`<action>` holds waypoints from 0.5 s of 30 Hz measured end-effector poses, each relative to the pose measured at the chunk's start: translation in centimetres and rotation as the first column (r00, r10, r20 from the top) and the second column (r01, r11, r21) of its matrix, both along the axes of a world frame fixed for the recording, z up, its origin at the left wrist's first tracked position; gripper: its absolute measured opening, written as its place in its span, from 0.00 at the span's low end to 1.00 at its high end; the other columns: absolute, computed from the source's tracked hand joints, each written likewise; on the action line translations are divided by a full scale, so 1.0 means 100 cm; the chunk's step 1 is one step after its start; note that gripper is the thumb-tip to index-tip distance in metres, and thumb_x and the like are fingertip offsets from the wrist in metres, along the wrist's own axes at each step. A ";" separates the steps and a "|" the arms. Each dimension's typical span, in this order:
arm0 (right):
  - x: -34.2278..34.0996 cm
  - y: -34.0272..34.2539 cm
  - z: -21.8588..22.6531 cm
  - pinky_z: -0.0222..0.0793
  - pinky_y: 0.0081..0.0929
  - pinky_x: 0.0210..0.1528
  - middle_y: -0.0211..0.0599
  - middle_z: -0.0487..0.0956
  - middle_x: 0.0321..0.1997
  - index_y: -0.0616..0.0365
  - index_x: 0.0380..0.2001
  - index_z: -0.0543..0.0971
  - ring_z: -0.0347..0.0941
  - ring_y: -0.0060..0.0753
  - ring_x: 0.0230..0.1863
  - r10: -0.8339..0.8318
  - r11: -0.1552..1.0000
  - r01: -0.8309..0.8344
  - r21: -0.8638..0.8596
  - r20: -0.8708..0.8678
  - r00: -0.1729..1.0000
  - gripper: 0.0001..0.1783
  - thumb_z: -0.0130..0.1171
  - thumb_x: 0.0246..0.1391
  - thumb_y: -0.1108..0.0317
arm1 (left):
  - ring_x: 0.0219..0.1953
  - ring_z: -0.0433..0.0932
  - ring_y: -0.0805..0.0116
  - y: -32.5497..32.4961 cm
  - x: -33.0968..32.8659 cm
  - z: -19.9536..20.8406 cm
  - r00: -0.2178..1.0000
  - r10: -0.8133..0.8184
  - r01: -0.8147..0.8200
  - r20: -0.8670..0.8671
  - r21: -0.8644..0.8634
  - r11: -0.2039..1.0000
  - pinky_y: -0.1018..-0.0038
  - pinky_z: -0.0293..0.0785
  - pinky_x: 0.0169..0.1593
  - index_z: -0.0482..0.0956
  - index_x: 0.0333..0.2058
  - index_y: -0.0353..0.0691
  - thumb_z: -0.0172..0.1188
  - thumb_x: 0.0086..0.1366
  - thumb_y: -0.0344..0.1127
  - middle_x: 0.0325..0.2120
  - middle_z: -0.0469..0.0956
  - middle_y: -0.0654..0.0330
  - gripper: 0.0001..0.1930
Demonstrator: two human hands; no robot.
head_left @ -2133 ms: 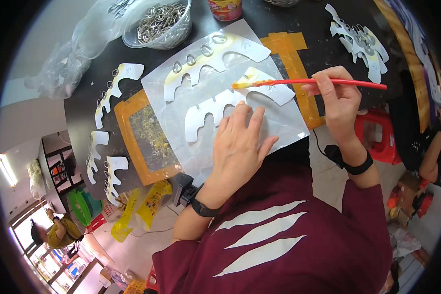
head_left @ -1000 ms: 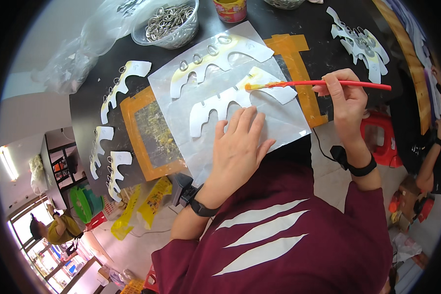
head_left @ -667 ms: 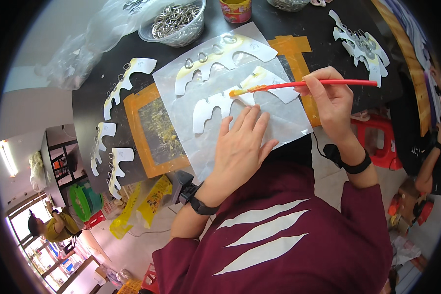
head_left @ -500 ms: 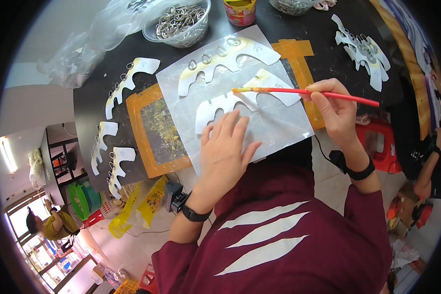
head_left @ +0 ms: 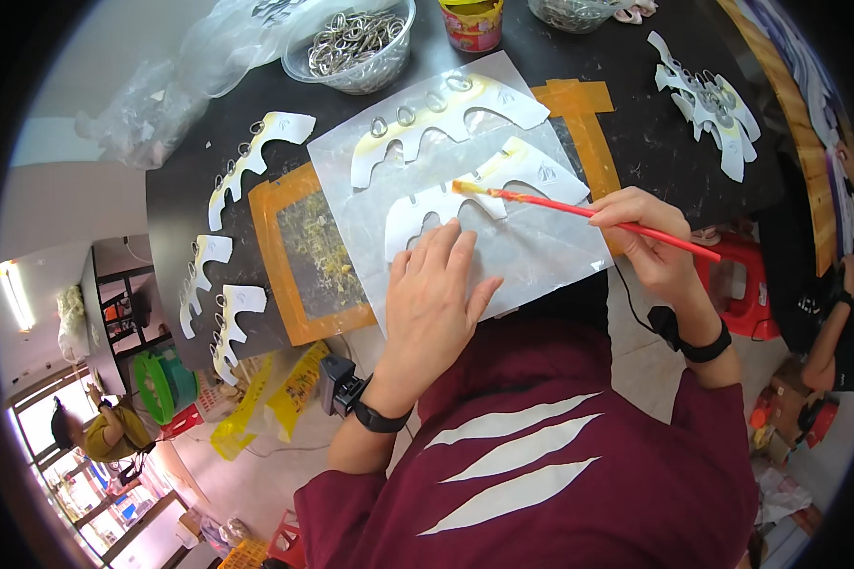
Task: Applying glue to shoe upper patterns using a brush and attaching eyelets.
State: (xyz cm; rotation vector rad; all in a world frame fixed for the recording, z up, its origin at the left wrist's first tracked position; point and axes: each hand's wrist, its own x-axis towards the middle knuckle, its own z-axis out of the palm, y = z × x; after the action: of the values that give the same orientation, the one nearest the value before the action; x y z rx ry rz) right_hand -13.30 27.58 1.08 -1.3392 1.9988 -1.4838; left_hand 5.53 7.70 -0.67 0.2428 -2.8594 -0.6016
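Note:
My right hand pinches a red-handled brush, whose yellow-coated tip lies over the upper edge of a white scalloped piece. Yellow smears show along that edge. My left hand rests with fingers spread, fingertips on the lower side of the piece and the palm over a pale translucent sheet. Farther up the same sheet lies another white scalloped piece with several metal rings on its yellowed upper edge.
More ringed white pieces lie left and in a stack at right. At the back stand a clear tub of metal rings and a pot of yellow stuff. Orange tape frames the work area. A co-worker's arm shows at far right.
The brush tip has shifted slightly down onto the edge of the white piece, and my right hand has lowered. My left hand stays in place.

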 end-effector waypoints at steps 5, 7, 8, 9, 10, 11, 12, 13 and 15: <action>-0.001 0.003 -0.005 0.71 0.24 0.43 0.41 0.80 0.39 0.64 0.36 0.79 0.77 0.32 0.40 -0.018 0.998 0.019 -0.052 0.016 1.000 0.08 0.55 0.54 0.82 | 0.54 0.69 0.51 0.000 0.000 0.000 1.000 -0.001 0.001 0.002 -0.006 1.000 0.63 0.62 0.53 0.69 0.52 0.34 0.63 0.59 0.42 0.53 0.71 0.49 0.26; -0.004 0.011 -0.003 0.70 0.25 0.46 0.41 0.80 0.39 0.65 0.37 0.79 0.77 0.32 0.42 -0.080 0.996 0.083 -0.029 0.087 0.993 0.07 0.55 0.54 0.82 | 0.54 0.69 0.51 0.000 -0.001 0.001 1.000 0.000 0.000 -0.001 0.002 1.000 0.63 0.62 0.53 0.69 0.52 0.34 0.63 0.59 0.42 0.53 0.71 0.49 0.26; -0.004 0.012 -0.002 0.70 0.25 0.46 0.41 0.80 0.39 0.65 0.37 0.79 0.77 0.32 0.42 -0.079 0.996 0.082 -0.031 0.086 0.993 0.07 0.55 0.54 0.82 | 0.54 0.69 0.51 0.000 -0.001 0.001 1.000 -0.001 0.001 -0.001 0.003 1.000 0.63 0.62 0.53 0.69 0.52 0.34 0.63 0.59 0.41 0.53 0.71 0.49 0.26; -0.004 0.012 -0.003 0.70 0.25 0.46 0.41 0.80 0.39 0.65 0.37 0.79 0.77 0.33 0.42 -0.074 0.996 0.077 -0.037 0.082 0.994 0.08 0.55 0.54 0.82 | 0.54 0.69 0.51 0.001 -0.001 0.001 1.000 -0.002 0.002 0.000 0.004 1.000 0.63 0.63 0.53 0.69 0.52 0.34 0.63 0.59 0.41 0.53 0.71 0.49 0.26; -0.003 0.012 -0.003 0.70 0.24 0.45 0.41 0.80 0.39 0.65 0.37 0.79 0.77 0.33 0.42 -0.071 0.996 0.075 -0.043 0.078 0.994 0.08 0.55 0.54 0.82 | 0.54 0.69 0.51 0.000 -0.001 0.001 1.000 -0.003 0.003 -0.001 0.002 1.000 0.63 0.63 0.53 0.69 0.52 0.34 0.63 0.59 0.41 0.53 0.71 0.49 0.26; -0.002 0.008 -0.004 0.70 0.24 0.45 0.41 0.80 0.39 0.65 0.37 0.79 0.77 0.33 0.42 -0.072 0.996 0.076 -0.045 0.077 0.994 0.08 0.55 0.54 0.82 | 0.54 0.70 0.51 0.000 -0.001 0.001 1.000 -0.002 0.003 -0.006 0.006 1.000 0.64 0.62 0.53 0.69 0.52 0.34 0.63 0.59 0.41 0.53 0.71 0.50 0.26; 0.001 0.001 -0.004 0.70 0.24 0.45 0.41 0.80 0.38 0.65 0.37 0.79 0.77 0.33 0.41 -0.048 0.997 0.053 -0.059 0.078 0.996 0.07 0.56 0.54 0.82 | 0.53 0.70 0.52 0.000 -0.001 0.000 1.000 -0.001 0.002 -0.010 0.009 1.000 0.64 0.62 0.53 0.69 0.52 0.34 0.63 0.59 0.41 0.53 0.71 0.50 0.26; 0.003 -0.006 -0.004 0.71 0.25 0.44 0.41 0.80 0.38 0.65 0.37 0.79 0.77 0.33 0.41 -0.025 0.997 0.031 -0.074 0.079 0.997 0.07 0.56 0.53 0.82 | 0.53 0.70 0.52 0.000 -0.001 0.000 1.000 -0.003 0.003 -0.011 0.007 1.000 0.64 0.62 0.53 0.69 0.52 0.34 0.63 0.59 0.41 0.53 0.71 0.50 0.26; 0.006 -0.017 -0.005 0.71 0.25 0.44 0.41 0.80 0.38 0.65 0.36 0.79 0.77 0.33 0.40 -0.007 0.996 0.012 -0.084 0.064 0.998 0.07 0.56 0.53 0.82 | 0.54 0.70 0.52 0.000 -0.001 0.001 1.000 -0.003 0.003 0.001 0.016 1.000 0.64 0.62 0.53 0.69 0.52 0.34 0.63 0.59 0.41 0.53 0.71 0.50 0.26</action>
State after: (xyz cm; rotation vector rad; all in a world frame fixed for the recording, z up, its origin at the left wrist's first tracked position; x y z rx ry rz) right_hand -12.71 25.90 0.62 -1.3001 1.9261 -1.6107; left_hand 5.41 7.66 -0.61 0.2413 -2.8570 -0.6252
